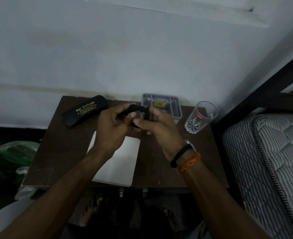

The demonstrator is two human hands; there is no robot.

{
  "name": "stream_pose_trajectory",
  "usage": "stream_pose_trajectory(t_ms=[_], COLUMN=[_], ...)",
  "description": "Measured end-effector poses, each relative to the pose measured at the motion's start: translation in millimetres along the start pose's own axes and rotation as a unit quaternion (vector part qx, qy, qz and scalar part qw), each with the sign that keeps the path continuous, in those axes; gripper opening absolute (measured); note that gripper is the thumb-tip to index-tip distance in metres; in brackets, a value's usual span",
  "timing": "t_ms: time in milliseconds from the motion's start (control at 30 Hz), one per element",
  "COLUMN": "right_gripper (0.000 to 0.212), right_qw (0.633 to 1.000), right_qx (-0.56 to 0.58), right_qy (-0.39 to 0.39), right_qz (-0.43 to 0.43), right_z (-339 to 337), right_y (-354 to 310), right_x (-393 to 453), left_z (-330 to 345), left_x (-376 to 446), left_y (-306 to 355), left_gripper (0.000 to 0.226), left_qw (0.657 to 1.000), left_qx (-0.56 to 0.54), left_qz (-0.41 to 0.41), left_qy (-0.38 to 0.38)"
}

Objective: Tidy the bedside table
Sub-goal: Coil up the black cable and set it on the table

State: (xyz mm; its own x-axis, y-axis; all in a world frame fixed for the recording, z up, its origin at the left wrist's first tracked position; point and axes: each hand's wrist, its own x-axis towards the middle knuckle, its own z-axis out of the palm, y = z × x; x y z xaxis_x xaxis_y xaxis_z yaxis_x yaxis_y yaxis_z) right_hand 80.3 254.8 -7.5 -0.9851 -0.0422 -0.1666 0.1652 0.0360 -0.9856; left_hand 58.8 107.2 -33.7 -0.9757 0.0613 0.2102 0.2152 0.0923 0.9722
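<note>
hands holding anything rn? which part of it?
Both. The left hand and right hand grip a bundled black cord above the bedside table, one hand at each end of the bundle.

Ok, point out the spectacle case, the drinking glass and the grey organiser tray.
spectacle case (85, 112): head view, middle of its black lid, on the gold lettering.
drinking glass (201, 116): head view, clear side wall near the red logo.
grey organiser tray (178, 109): head view, its right-hand wall.

Black case (84, 112), gold lettering
</note>
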Motion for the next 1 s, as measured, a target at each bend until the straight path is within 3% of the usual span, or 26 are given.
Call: stream_pose_trajectory(t_ms=[100,267,400,567,667,767,1000], right_gripper=[0.017,0.022,0.018,0.025,0.023,0.024,0.026], right_qw=[0.988,0.982,0.984,0.994,0.994,0.985,0.968], right_qx=[-0.129,-0.159,-0.159,-0.069,-0.029,0.007,0.073], right_qy=[0.063,0.100,0.072,0.043,0.056,0.055,0.071], right_qz=[-0.055,-0.011,0.029,0.073,0.091,0.161,0.230], right_z=[7.6,4.0,-1.8,-8.0,-8.5,-6.0,4.8], right_y=[6.8,12.0,9.6,6.0,8.7,15.6,24.5], right_x=[0.3,-0.5,-1.4,1.8,1.2,0.5,5.0], left_z=[-0.7,-3.1,-2.2,-4.9,-3.1,-6.5,-23.3], left_x=[-0.2,-0.8,-2.7,-2.1,-1.0,-0.4,11.8], left_y=[-4.9,-3.8,-6.9,-8.9,-6.2,-7.8,-14.8], left_gripper=[0.031,0.037,0.044,0.039,0.024,0.011,0.011], left_qw=[0.996,0.954,0.908,0.892,0.917,0.935,0.909], left_qx=[0.081,0.261,0.368,0.420,0.384,0.327,0.352], left_qz=[0.045,0.148,0.187,0.141,0.052,-0.043,-0.124], left_qy=[-0.002,-0.017,-0.075,-0.094,-0.098,-0.130,-0.185])
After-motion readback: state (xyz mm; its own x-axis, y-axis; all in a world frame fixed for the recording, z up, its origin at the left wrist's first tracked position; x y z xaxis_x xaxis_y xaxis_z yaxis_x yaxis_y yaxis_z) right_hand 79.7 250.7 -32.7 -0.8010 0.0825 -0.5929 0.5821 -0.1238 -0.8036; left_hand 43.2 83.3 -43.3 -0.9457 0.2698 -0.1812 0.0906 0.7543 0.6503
